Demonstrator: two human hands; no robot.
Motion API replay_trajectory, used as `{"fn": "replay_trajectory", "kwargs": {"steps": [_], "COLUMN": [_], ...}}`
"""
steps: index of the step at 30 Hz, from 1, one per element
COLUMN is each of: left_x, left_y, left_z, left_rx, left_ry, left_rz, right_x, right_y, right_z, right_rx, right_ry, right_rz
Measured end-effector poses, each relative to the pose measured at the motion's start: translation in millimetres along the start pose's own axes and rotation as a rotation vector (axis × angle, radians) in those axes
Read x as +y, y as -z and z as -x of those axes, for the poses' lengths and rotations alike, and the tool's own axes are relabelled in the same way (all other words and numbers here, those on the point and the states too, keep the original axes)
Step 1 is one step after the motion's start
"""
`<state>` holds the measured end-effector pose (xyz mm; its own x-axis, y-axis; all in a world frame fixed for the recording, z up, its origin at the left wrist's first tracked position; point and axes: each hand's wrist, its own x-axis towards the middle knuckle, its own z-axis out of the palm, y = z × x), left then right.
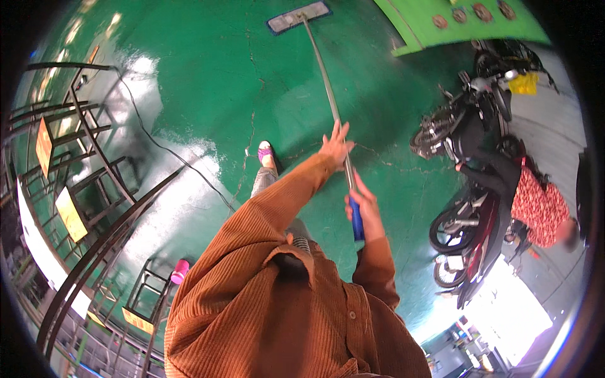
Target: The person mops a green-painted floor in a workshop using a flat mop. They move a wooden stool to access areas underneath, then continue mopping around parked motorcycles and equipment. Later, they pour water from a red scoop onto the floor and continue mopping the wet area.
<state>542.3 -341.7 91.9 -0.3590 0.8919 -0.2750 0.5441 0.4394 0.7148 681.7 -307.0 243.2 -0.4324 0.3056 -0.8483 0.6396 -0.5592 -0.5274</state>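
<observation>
A flat mop with a long metal pole reaches from my hands to the far floor. Its wide, pale head with a blue fringe lies on the green floor. My left hand is loosely around the pole's middle, its fingers partly spread along the metal. Lower down, my right hand is closed round the pole's near end, by the blue grip. That hand covers part of the grip. My left foot, in a pink sandal, stands left of the pole.
Dark metal frames with yellowish boards crowd the left, near a pink container. A black cable crosses the floor. Motorcycles stand at right, beside a person in a red patterned top. A green panel is at the far right.
</observation>
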Motion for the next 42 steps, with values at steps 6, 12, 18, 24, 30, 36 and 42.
{"fn": "replay_trajectory", "kwargs": {"steps": [6,12,18,24,30,36,42], "left_x": [59,80,17,-31,-7,-9,-3], "left_y": [-132,-174,-85,-62,-142,-118,-141], "left_z": [164,192,-30,-163,79,173,-47], "left_rx": [-0.198,-0.255,-0.359,-0.438,-0.492,-1.089,-1.074], "left_ry": [-0.637,-0.906,-0.745,-0.931,-0.982,-1.02,-0.91], "left_rz": [-0.101,-0.257,-0.44,-0.489,-0.666,-0.684,-0.325], "right_x": [191,225,117,39,195,172,124], "right_y": [31,30,37,46,-45,-111,-48], "right_z": [158,206,18,-9,137,207,50], "right_rx": [0.12,0.243,0.277,0.156,0.279,0.464,0.443], "right_ry": [-0.035,0.042,0.202,0.071,-0.089,-0.299,-0.098], "right_rz": [-0.009,-0.049,-0.013,-0.386,-0.833,-0.884,-0.843]}}
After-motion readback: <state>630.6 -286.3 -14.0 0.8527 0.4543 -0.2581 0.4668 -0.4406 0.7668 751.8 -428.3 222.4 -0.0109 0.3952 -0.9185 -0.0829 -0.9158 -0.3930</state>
